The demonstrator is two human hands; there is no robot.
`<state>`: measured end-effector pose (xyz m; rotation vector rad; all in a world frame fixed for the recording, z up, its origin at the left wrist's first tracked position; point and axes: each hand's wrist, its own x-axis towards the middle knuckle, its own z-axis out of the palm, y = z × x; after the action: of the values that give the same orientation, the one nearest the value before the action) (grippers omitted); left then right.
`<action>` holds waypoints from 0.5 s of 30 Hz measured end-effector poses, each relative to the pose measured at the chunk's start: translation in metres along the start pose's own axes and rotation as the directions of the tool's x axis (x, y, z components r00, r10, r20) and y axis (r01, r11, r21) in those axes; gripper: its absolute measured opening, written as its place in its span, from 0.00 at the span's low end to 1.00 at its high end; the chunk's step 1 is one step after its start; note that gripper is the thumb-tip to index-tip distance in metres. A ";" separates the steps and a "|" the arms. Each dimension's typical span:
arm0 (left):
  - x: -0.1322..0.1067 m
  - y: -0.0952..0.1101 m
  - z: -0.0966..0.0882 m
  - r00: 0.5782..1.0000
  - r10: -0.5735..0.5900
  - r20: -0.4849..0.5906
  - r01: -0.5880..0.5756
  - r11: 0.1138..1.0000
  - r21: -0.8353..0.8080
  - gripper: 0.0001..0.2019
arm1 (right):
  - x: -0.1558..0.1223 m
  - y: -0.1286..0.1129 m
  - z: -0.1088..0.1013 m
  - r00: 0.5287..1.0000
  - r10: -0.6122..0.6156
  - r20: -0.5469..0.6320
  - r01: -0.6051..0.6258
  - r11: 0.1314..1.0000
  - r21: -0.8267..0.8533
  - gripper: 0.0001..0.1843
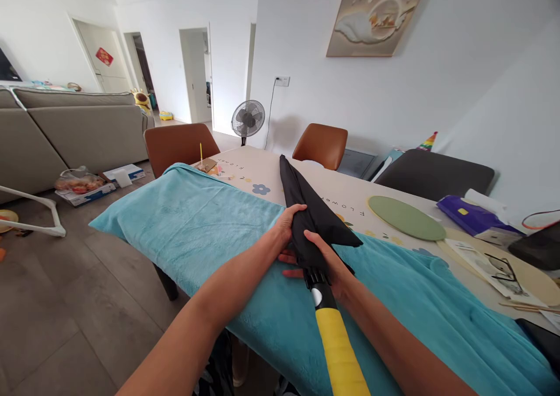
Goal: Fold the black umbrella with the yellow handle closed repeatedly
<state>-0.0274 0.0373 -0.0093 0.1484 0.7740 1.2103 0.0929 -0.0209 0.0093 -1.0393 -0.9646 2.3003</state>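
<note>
Since its canopy (321,218) flares, our left hand (286,223) and right hand (333,265) clasp the umbrella (315,276), fingers apparently steadying it.

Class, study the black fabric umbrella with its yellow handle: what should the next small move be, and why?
Probably the right hand should fold the loose, pointed black fabric flap around the slim black fabric umbrella, the left hand steadying it: the flap juts out to the right, while both hands are on the umbrella.
</note>
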 end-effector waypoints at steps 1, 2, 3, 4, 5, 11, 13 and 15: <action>0.003 0.001 -0.002 0.999 -0.014 0.036 0.013 1.000 0.028 0.10 | 0.001 -0.001 0.001 1.000 0.008 -0.016 -0.008 1.000 -0.008 0.18; 0.005 0.001 -0.004 0.998 -0.029 0.053 0.027 0.999 0.044 0.11 | 0.002 -0.002 0.001 0.999 0.018 -0.039 -0.018 1.000 -0.016 0.17; 0.008 0.002 -0.006 0.997 -0.048 0.062 0.044 0.997 0.059 0.11 | 0.002 -0.003 0.002 0.997 0.032 -0.068 -0.034 0.999 -0.023 0.17; 0.011 0.002 -0.008 0.995 -0.069 0.065 0.064 0.995 0.077 0.12 | 0.003 -0.004 0.003 0.994 0.046 -0.096 -0.049 0.998 -0.029 0.17; 0.014 0.003 -0.009 0.994 -0.088 0.060 0.082 0.992 0.096 0.12 | 0.004 -0.005 0.004 0.991 0.056 -0.120 -0.061 0.998 -0.032 0.16; 0.025 0.005 -0.009 0.987 -0.116 0.111 0.105 0.989 0.101 0.12 | 0.012 -0.009 0.009 0.974 0.001 -0.227 -0.018 0.997 -0.074 0.10; 0.026 0.006 -0.006 0.987 -0.098 0.130 0.089 0.993 0.078 0.10 | 0.014 -0.012 0.009 0.965 -0.017 -0.263 -0.007 0.996 -0.089 0.07; 0.026 0.006 -0.003 0.989 -0.058 0.132 0.045 0.994 0.099 0.11 | 0.015 -0.015 0.006 0.957 -0.027 -0.290 -0.001 0.995 -0.097 0.06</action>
<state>-0.0303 0.0618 -0.0203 0.2851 0.7135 1.1025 0.0804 -0.0038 0.0163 -1.3613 -0.9636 2.0311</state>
